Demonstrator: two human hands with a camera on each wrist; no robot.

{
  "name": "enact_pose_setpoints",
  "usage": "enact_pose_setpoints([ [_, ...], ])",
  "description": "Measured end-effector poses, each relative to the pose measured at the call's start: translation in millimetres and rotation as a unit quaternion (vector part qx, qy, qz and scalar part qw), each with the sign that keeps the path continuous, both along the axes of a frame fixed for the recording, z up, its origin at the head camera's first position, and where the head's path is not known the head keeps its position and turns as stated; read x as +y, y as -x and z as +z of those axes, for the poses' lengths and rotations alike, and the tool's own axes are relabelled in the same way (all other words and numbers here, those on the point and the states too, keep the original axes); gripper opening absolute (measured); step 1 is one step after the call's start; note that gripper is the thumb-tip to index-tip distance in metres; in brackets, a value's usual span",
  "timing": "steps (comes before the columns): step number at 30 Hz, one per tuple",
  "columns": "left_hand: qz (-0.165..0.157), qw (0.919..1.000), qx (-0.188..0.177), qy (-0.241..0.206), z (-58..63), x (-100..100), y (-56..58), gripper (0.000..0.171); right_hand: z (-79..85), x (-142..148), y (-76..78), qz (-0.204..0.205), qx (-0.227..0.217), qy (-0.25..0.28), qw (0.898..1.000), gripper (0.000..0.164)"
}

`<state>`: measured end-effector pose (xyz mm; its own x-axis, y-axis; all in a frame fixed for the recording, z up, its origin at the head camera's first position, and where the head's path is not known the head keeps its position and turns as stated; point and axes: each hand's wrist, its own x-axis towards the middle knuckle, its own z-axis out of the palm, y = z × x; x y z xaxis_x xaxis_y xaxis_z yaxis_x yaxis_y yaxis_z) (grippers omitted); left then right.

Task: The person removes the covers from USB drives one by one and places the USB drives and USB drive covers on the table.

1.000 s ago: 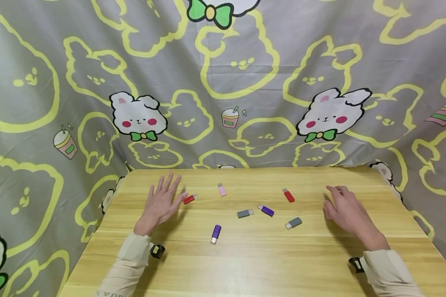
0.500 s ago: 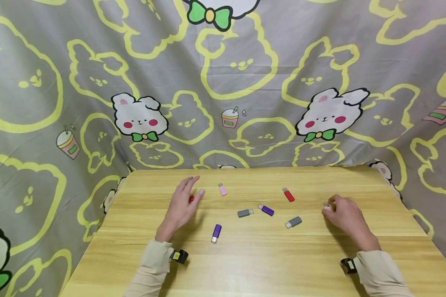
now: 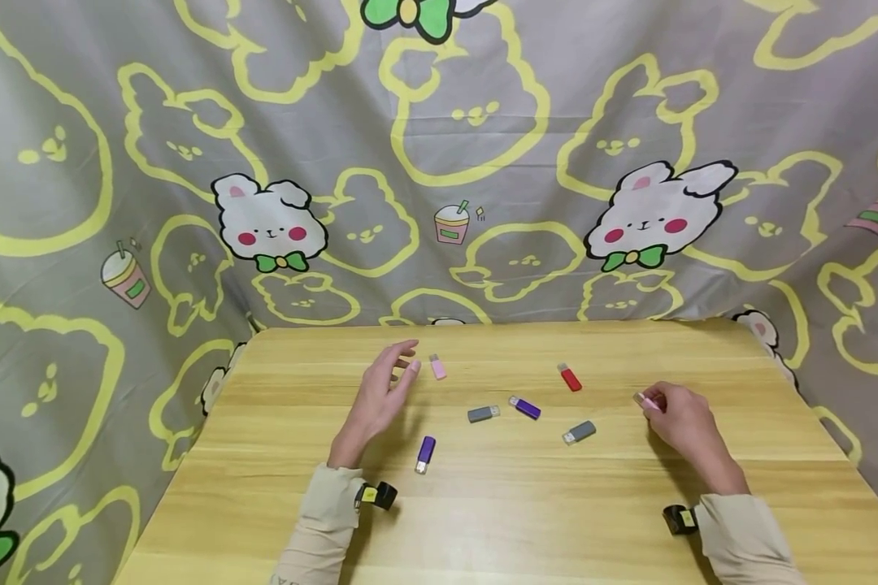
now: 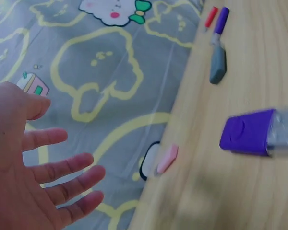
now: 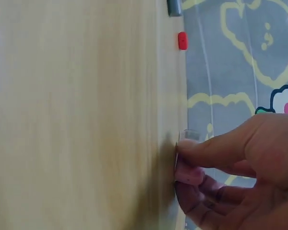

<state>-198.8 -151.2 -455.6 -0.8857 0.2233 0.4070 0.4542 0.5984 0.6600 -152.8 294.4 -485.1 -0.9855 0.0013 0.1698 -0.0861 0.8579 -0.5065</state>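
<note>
My right hand (image 3: 684, 418) pinches a pink USB stick (image 5: 189, 173) between thumb and fingers, its clear-capped end poking out past the thumb. Over the left part of the table hangs my left hand (image 3: 380, 392), fingers loosely spread and holding nothing in the left wrist view. Just right of its fingertips lies another pink USB stick (image 3: 438, 368). A purple USB stick (image 3: 426, 453) lies nearer, to the right of the left wrist. The red USB stick seen earlier by the left hand is out of sight, apparently behind that hand.
On the wooden table (image 3: 527, 520) also lie a grey USB stick (image 3: 482, 414), a purple one (image 3: 527, 408), a red one (image 3: 570, 378) and a second grey one (image 3: 580, 431). A patterned curtain (image 3: 483, 162) hangs behind the table's far edge.
My left hand has moved right, over the spot where the red stick lay. My right hand has taken hold of a pink USB stick and shows it at its fingertips.
</note>
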Motion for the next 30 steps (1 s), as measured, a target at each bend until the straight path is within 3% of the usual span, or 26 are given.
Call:
enact_pose_setpoints([
  [7, -0.052, 0.9961, -0.015, -0.07, 9.4, 13.7, 2.2, 0.036, 13.7, -17.8, 0.6, 0.015, 0.061, 0.043, 0.997, 0.014],
  [10, -0.072, 0.9924, -0.02, -0.097, 24.1, 24.7, -4.4, 0.036, 26.7, -30.8, 3.3, 0.029, 0.079, 0.067, 0.994, 0.014],
  [16, -0.101, 0.9854, -0.021, -0.136, 32.6, 39.6, -1.5, 0.03, 47.1, -60.9, 18.7, 0.057, 0.112, 0.108, 0.986, 0.016],
  [20, -0.112, 0.9831, -0.024, -0.142, 35.6, 50.2, 0.3, 0.026, 52.6, -78.9, 28.7, 0.077, 0.108, 0.124, 0.983, 0.018],
  [27, -0.132, 0.9741, -0.06, -0.173, 58.9, 67.1, -14.5, 0.021, 56.9, -102.0, 31.4, 0.103, 0.074, 0.187, 0.974, 0.021],
  [30, -0.14, 0.9713, -0.076, -0.177, 53.8, 71.2, -14.2, 0.021, 61.0, -112.6, 32.7, 0.11, 0.064, 0.21, 0.969, 0.023],
])
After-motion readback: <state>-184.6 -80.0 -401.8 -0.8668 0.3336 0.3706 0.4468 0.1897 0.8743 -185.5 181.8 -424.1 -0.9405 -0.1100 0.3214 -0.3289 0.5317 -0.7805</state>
